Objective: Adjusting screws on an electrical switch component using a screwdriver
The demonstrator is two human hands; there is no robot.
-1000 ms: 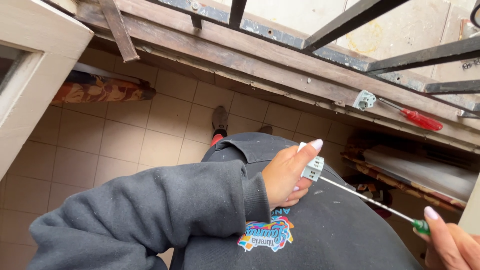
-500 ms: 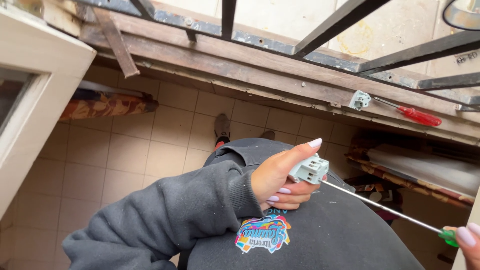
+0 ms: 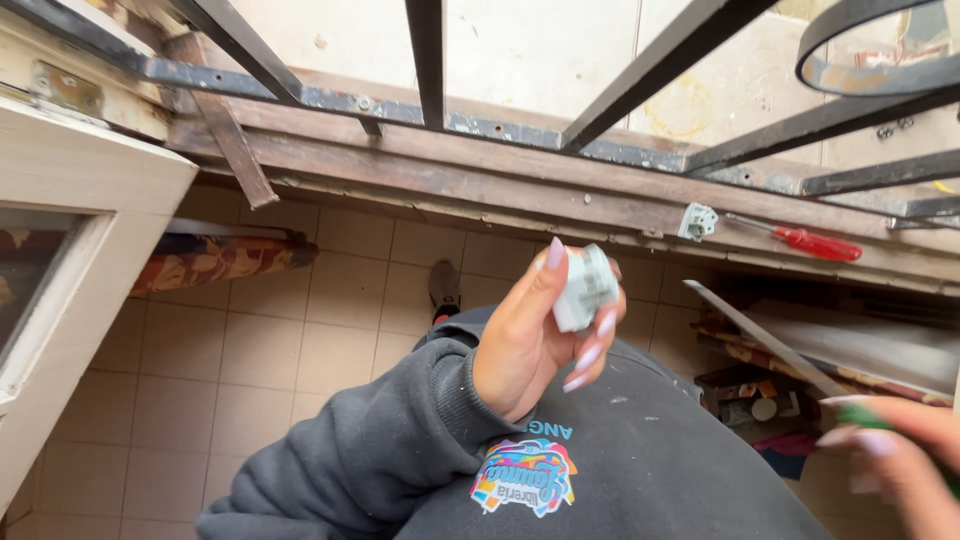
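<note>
Two hands: the left hand (image 3: 535,335) pinches a small white fitting (image 3: 585,288), which could drop; the blurred right hand (image 3: 900,450) seemingly grasps a green-handled screwdriver (image 3: 780,352).

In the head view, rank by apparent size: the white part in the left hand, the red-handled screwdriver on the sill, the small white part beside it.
1. Red-handled screwdriver
2. White part in the left hand; nearer the camera, so unsure
3. Small white part on the sill

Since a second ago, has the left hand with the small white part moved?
Yes. The left hand lifted the white part up toward the wooden sill, off the screwdriver tip.
</note>
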